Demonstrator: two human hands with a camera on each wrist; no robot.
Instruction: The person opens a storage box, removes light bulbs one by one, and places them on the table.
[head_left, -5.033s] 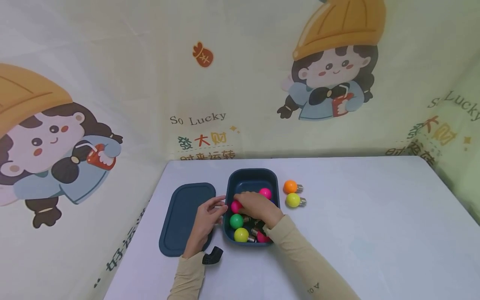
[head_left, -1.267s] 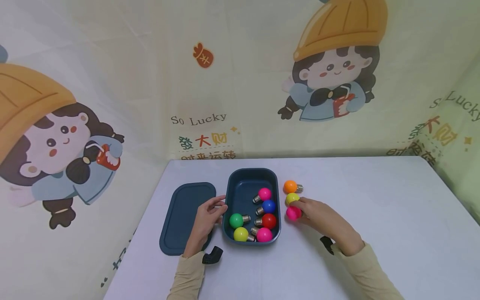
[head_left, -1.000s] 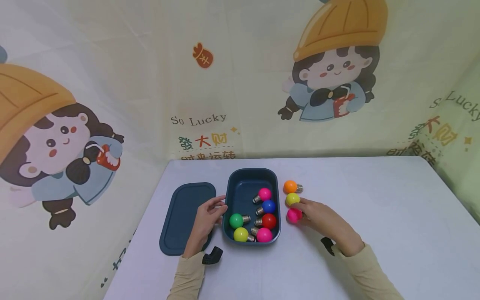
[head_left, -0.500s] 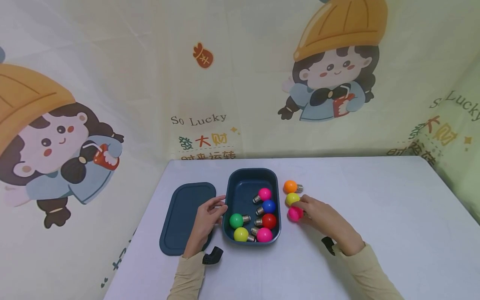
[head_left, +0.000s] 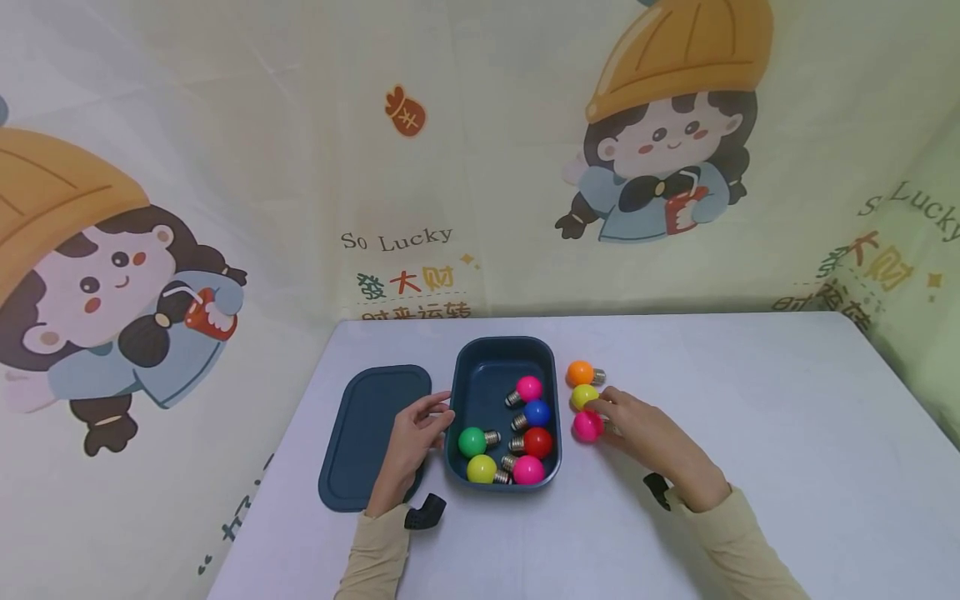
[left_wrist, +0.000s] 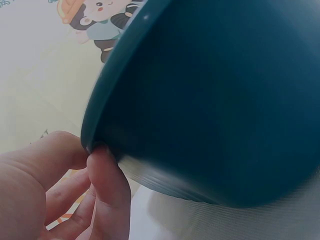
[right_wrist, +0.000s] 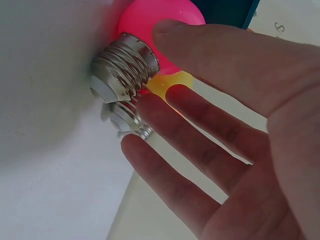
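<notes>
My left hand [head_left: 420,429] pinches the left rim of the dark blue box [head_left: 467,367] between thumb and finger; the left wrist view shows the box wall [left_wrist: 215,110] up close. To the right of the box, my right hand [head_left: 637,425] is at a pink light bulb [head_left: 587,426] lying on the table. In the right wrist view its thumb [right_wrist: 215,50] lies against the pink globe [right_wrist: 150,20], while the other fingers extend nearly straight past the metal screw base [right_wrist: 125,67]. Behind it are a yellow bulb [head_left: 585,397] and an orange bulb [head_left: 581,372], forming a row.
Inside the box lie several bulbs, among them a green bulb [head_left: 472,442], a blue bulb [head_left: 536,413] and a red bulb [head_left: 537,442]. A flat dark blue lid [head_left: 360,442] rests left of the box. Printed cloth [head_left: 510,167] hangs behind the white table [head_left: 750,433].
The right hand took a pink bulb from the box and set it beside the yellow one. Lately the bulb shifted slightly left and its fingers loosened. The left hand stayed put.
</notes>
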